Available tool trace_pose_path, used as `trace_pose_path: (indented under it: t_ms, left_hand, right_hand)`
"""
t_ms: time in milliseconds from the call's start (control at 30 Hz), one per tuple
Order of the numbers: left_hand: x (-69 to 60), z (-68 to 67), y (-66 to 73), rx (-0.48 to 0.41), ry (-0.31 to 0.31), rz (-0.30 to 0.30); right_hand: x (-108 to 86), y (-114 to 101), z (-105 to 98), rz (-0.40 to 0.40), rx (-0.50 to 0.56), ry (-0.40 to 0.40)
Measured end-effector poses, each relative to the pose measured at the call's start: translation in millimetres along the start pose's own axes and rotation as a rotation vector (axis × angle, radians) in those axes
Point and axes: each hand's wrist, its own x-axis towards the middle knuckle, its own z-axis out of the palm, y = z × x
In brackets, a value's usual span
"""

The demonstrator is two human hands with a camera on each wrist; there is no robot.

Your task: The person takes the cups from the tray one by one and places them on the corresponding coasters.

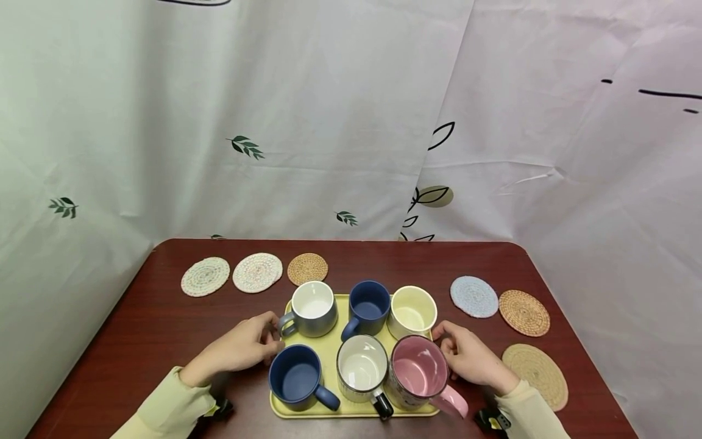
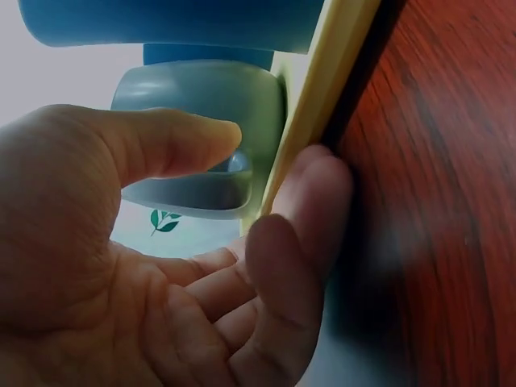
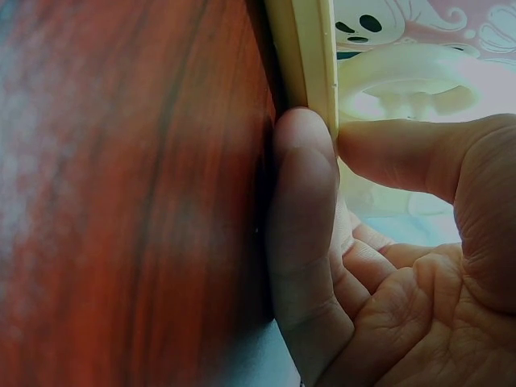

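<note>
A yellow tray [image 1: 329,360] carries several mugs. My left hand [image 1: 247,344] grips its left rim, fingers at the outer edge and thumb above, close to the handle of the grey mug [image 1: 320,323]. At the right rim, my right hand [image 1: 470,358] pinches the tray [image 3: 310,60] between thumb and fingers. The back row also has a blue mug [image 1: 370,308] and a cream mug [image 1: 412,312]. In front stand another blue mug [image 1: 296,378], a white mug [image 1: 362,366] with a black-tipped handle and a pink mug [image 1: 419,369]. Parts of the fingertips are hidden by the tray.
Round woven coasters lie on the dark red table [image 1: 159,323]: a pale one [image 1: 205,276], a speckled one [image 1: 258,272] and a tan one [image 1: 308,269] at back left. On the right are a light blue [image 1: 474,297], a brown [image 1: 524,313] and a larger beige coaster [image 1: 536,372].
</note>
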Motion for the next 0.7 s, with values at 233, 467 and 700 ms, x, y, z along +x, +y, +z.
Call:
trace_pose_path:
  t_ms: [233,467,700]
  left_hand:
    - [0.4,3.1,-2.2,-0.002,-0.017,-0.016]
    - [1.4,5.8,-5.6,-0.011,-0.018,-0.017]
    - [2.9,14.1,-11.8,0.016,0.031,-0.01]
  right_hand:
    - [0.3,1,1,0.007,-0.001,-0.002]
    - [0.9,1,1,-0.008,0.002,0.001]
    - [0.4,1,0,-0.001,-0.01,0.0]
